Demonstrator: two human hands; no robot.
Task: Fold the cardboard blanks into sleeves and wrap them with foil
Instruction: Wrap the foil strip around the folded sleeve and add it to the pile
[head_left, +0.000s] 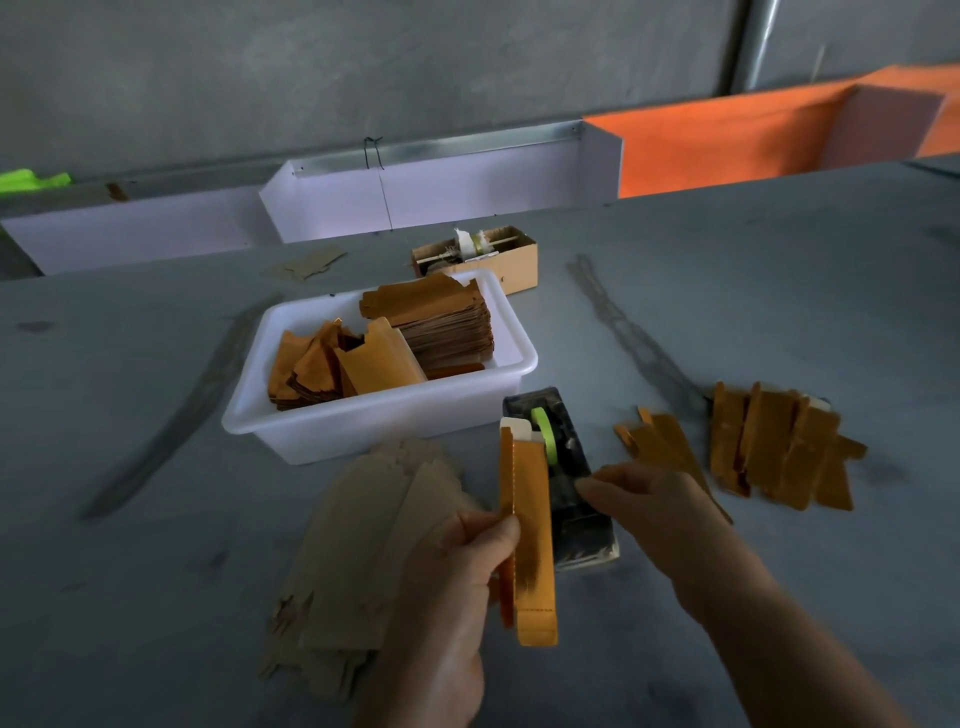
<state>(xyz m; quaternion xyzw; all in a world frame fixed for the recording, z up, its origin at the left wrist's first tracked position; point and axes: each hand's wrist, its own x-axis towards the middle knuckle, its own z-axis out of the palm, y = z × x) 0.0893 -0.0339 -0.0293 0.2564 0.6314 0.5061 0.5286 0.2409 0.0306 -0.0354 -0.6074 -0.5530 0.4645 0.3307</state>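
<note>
Grey table (156, 597) | left hand (457, 587) grips gold sleeve (530, 525) | right hand (649, 504) at tape dispenser (566, 467)

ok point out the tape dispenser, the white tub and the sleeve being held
tape dispenser (571, 488), head view, on its dark body just below the green roll
white tub (374, 421), head view, on the near outer wall
gold sleeve (532, 519), head view, on its flat front face above the left hand's thumb
</note>
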